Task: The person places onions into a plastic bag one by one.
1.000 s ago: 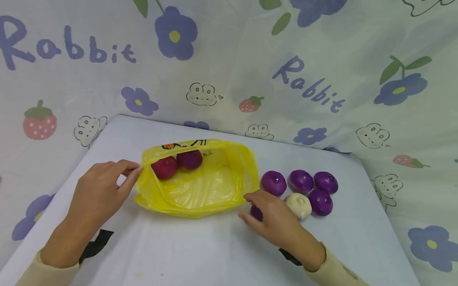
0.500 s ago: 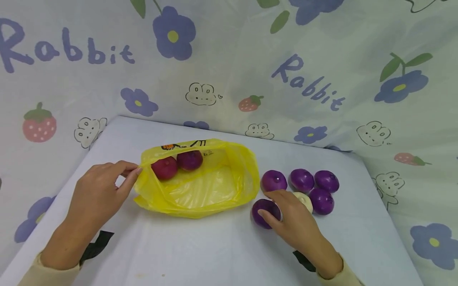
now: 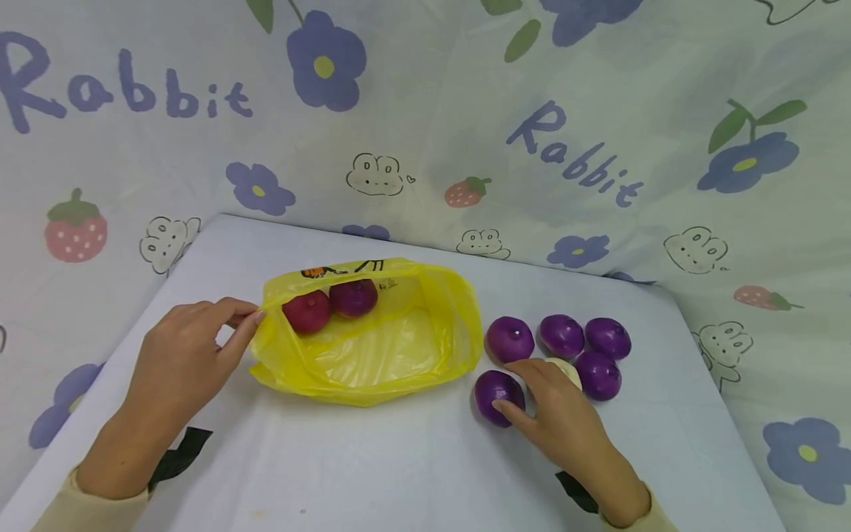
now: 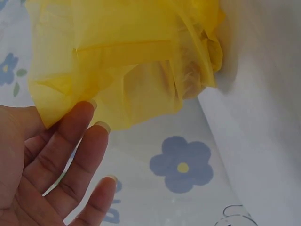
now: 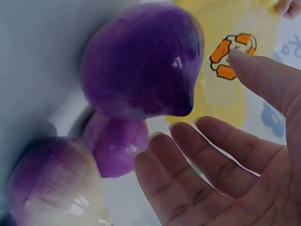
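Observation:
A yellow plastic bag (image 3: 372, 347) lies open on the table with two red onions (image 3: 307, 311) inside at its far left. My left hand (image 3: 255, 316) pinches the bag's left rim; in the left wrist view the bag (image 4: 127, 61) hangs over that hand's fingers (image 4: 75, 136). My right hand (image 3: 510, 384) reaches round a purple onion (image 3: 489, 386) just right of the bag, thumb at its near side. In the right wrist view the hand's fingers (image 5: 211, 155) are spread beside this onion (image 5: 141, 61), with a gap between them.
Several more purple onions (image 3: 561, 334) and a white one (image 3: 569, 369) cluster to the right of my right hand. The pale table (image 3: 372, 465) ends at a printed cloth backdrop (image 3: 425, 133) behind and on both sides.
My right hand has drawn away from the bag's mouth to the right, uncovering the near purple onion, and now curves round it. The left hand and the bag have stayed put.

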`<state>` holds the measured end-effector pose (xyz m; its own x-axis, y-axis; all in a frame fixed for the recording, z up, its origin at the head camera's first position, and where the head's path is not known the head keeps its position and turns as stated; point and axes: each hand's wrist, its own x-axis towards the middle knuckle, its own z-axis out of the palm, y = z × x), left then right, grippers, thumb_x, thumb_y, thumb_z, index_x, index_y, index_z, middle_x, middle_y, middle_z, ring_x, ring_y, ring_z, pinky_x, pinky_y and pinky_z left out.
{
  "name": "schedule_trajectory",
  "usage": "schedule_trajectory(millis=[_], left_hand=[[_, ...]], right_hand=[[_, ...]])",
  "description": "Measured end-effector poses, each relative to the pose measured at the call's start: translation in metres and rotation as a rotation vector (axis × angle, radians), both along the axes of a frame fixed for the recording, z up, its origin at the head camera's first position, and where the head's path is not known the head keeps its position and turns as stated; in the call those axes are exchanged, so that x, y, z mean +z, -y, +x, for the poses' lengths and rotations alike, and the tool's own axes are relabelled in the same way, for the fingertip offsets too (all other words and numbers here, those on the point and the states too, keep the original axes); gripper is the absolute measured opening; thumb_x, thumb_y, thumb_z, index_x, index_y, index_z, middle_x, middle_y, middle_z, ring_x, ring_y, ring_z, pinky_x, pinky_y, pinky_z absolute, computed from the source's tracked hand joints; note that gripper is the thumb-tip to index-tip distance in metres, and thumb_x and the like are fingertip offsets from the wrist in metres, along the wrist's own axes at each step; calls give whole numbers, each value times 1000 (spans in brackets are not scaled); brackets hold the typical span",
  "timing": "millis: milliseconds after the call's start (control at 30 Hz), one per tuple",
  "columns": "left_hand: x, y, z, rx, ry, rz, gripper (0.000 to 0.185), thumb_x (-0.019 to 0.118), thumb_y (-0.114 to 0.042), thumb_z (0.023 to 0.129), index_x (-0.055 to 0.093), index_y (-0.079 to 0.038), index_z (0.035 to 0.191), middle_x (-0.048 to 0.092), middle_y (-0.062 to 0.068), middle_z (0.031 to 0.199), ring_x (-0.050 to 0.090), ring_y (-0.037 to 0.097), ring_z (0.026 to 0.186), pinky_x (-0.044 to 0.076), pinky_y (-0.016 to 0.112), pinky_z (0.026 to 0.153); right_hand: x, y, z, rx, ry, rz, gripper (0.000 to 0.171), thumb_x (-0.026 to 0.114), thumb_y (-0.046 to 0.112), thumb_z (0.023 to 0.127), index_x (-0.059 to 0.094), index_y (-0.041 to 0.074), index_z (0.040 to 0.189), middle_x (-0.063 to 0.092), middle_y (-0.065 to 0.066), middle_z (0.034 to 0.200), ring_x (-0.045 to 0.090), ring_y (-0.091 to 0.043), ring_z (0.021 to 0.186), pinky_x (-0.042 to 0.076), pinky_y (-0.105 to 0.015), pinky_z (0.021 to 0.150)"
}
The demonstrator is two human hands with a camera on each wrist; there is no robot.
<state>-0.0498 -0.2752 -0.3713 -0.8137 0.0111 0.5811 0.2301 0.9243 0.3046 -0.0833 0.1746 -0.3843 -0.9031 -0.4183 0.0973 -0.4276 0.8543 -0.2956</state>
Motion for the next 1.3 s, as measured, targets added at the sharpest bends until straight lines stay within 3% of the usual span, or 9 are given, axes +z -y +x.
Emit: schedule_trajectory(millis=[300, 700, 1300], left_hand=[[-1, 1, 0, 15, 31, 4, 23, 86, -8, 84, 76, -3, 104, 76, 13, 85, 65, 37, 76, 57, 58, 66], [-2, 1, 1, 15, 23, 2, 24, 86, -8, 84, 75, -3, 105, 76, 13, 86, 66, 38, 77, 57, 58, 68], [0, 0, 0, 4, 23, 9, 22, 85, -7, 85, 75, -4, 104, 75, 13, 86, 65, 37, 78, 56, 58, 67]], right_hand=[[-5, -2, 0, 2, 25, -7, 49, 89, 35, 86, 72, 14, 126, 70, 1, 125, 65, -21, 116, 59, -44, 97], [-14, 0, 4, 26, 11, 2, 53, 92, 37, 81, 72, 14, 125, 69, 1, 124, 63, -20, 117, 57, -41, 99], [-18, 2, 3, 19, 83, 26, 68, 93, 39, 80, 66, 12, 136, 66, -2, 135, 60, -22, 126, 54, -42, 104]])
